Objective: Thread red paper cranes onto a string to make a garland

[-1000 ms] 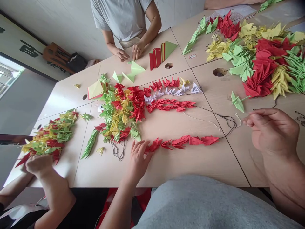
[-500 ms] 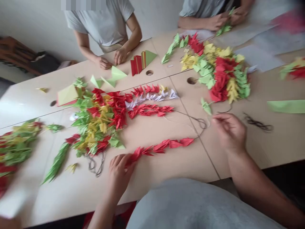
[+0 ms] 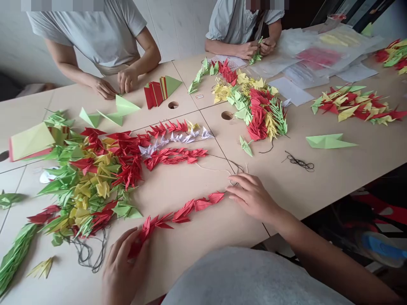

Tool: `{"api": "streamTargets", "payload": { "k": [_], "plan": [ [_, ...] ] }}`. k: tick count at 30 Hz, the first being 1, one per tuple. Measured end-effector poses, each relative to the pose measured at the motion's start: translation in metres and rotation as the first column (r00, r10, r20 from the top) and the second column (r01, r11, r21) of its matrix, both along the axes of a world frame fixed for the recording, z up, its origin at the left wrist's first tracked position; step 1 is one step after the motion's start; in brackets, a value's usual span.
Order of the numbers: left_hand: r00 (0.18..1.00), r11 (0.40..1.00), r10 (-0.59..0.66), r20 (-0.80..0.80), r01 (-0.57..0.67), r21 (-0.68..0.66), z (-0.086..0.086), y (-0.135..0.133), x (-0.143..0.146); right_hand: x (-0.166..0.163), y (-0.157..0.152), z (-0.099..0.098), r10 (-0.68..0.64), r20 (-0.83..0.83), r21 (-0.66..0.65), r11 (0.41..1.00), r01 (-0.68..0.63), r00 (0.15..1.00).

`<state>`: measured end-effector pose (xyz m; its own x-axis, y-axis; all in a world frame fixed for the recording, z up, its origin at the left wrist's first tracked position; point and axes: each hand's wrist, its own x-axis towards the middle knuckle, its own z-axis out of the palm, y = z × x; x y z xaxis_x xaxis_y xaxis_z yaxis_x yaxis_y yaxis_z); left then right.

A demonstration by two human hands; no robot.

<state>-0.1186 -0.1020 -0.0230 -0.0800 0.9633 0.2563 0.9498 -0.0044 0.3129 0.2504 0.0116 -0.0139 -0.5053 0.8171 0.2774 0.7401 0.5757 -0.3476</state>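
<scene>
Clearly, in the head view, the strand of red folded paper [image 3: 184,209] lies on the table between the two hands. The left hand [image 3: 122,262] curls over its near end, fingers bent around the paper (whether they grip it, I cannot tell). The right hand [image 3: 254,199] has its fingers apart, just beside the far end and the dark cord [image 3: 237,167]. The pale tabletop [image 3: 305,186] has seams and round holes; a light wall [image 3: 178,29] stands behind. A small label [image 3: 199,96] bears print too tiny to read.
</scene>
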Motion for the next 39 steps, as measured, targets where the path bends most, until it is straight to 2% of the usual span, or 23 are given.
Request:
{"api": "streamTargets", "payload": {
  "k": [4, 8, 12, 15, 19, 26, 30, 32, 35, 36, 37, 39],
  "plan": [
    [0.999, 1.0, -0.022, -0.038, 0.022, 0.001, -0.003, 0.0, -0.002, -0.007, 0.002, -0.002, -0.013, -0.023, -0.151, 0.988, 0.009, 1.0],
    [1.0, 1.0, -0.014, 0.007, 0.014, 0.0, -0.003, 0.001, -0.002, 0.001, 0.001, 0.016, -0.057, -0.111, -0.307, 0.951, 0.02, 0.992],
    [1.0, 1.0, -0.001, 0.031, 0.002, -0.023, -0.002, 0.002, 0.0, 0.008, -0.003, 0.037, -0.079, -0.077, -0.483, 0.875, 0.032, 0.994],
    [0.999, 0.999, -0.023, 0.047, 0.024, -0.026, -0.002, 0.001, 0.0, 0.015, -0.005, 0.043, -0.079, -0.058, -0.531, 0.847, 0.037, 0.995],
    [0.997, 0.999, -0.031, 0.068, 0.033, -0.03, -0.001, 0.0, -0.001, 0.037, -0.004, 0.038, -0.096, -0.029, -0.547, 0.835, 0.065, 0.995],
    [0.994, 0.997, -0.033, 0.102, 0.039, -0.063, -0.001, -0.004, -0.004, 0.087, -0.004, 0.026, -0.201, 0.016, -0.463, 0.867, 0.185, 0.979],
    [0.993, 0.996, -0.074, 0.095, 0.079, -0.042, -0.003, -0.002, -0.005, 0.113, -0.007, 0.02, -0.171, 0.074, -0.493, 0.85, 0.186, 0.982],
    [0.991, 0.995, -0.091, 0.098, 0.094, -0.032, -0.003, -0.001, -0.005, 0.122, -0.008, 0.018, -0.178, 0.128, -0.456, 0.863, 0.217, 0.976],
    [0.99, 0.994, -0.099, 0.104, 0.102, -0.029, -0.003, 0.0, -0.005, 0.114, -0.012, 0.019, -0.271, 0.177, -0.262, 0.914, 0.311, 0.946],
    [0.99, 0.994, -0.098, 0.105, 0.101, -0.03, -0.002, 0.0, -0.005, 0.104, -0.014, 0.02, -0.259, 0.17, -0.243, 0.924, 0.295, 0.951],
    [0.99, 0.995, -0.095, 0.106, 0.099, -0.032, -0.002, 0.0, -0.005, 0.091, -0.016, 0.023, -0.239, 0.144, -0.231, 0.935, 0.268, 0.96],
    [0.99, 0.995, -0.087, 0.11, 0.092, -0.042, -0.001, -0.001, -0.005, 0.059, -0.021, 0.027, -0.075, 0.072, -0.266, 0.96, 0.092, 0.995]
  ]
}}
